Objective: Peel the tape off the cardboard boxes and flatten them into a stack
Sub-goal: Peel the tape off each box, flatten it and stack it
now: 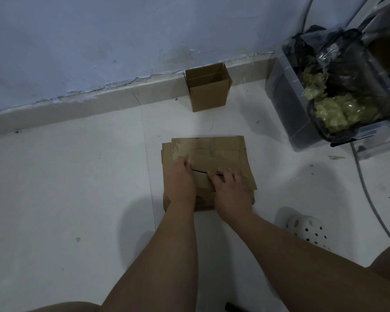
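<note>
On the floor (65,176), directly ahead of the person: stack of flattened boxes (214,152), lying flat, long axis running near to far. Top piece partly folded, with a dark slit between flaps near the middle of the stack.

Left hand (181,180): palm down on the left half of the stack, fingers curled over a flap edge near the left side; appears to grip that edge, though the underside of the fingers is hidden. Right hand (230,188): palm down on the right half, fingers spread and nearly flat, pressing on the cardboard just near of the slit; nothing enclosed in it as far as can be seen. Both hands in contact with the top piece, close beside each other.

Remaining upright box (208,88): stands open-topped against the skirting at the foot of the wall (99,41), far of the stack and well apart from it, slightly right of the stack's centre line. Flaps raised; tape on it not discernible.

Key relation for the coming move: upright box lies straight ahead, beyond the far edge of the stack, so a forward reach over the stack is required. Right hand judged marginally better placed, given the slight rightward offset; left hand equally usable.

To the right, near the wall: clear bin (286,104) lined with a black bag (347,59), holding crumpled yellowish material, probably removed tape. White perforated shoe (306,230) near right.

Judged stage: flattening of the current piece nearly finished; one box left.
</note>
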The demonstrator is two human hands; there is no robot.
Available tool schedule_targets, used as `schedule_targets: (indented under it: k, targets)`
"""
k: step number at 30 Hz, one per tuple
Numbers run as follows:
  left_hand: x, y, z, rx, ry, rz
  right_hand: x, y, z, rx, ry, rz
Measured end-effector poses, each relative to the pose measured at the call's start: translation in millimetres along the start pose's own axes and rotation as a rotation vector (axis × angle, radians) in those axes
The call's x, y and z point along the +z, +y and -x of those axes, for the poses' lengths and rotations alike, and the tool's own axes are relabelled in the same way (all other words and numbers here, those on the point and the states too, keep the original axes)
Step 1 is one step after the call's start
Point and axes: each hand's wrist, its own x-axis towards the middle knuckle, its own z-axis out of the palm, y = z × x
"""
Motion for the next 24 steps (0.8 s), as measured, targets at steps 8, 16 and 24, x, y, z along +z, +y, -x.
schedule_targets:
  k: [8,16,24]
  targets:
    - [-4.8,0.7,-5.6,-0.186,0.064,0.134,-0.9,0.7,-1.8,-0.003,0.015,-0.024]
    - [-3.3,-5.4,-8.8,-0.25,0.097,0.263,-1.6,1.4,-3.8,0.005,0.004,-0.029]
    - [-2.9,-9.6,-9.7,-0.409,0.107,0.448,-3.2,2.0,-4.0,0.018,-0.014,-0.038]
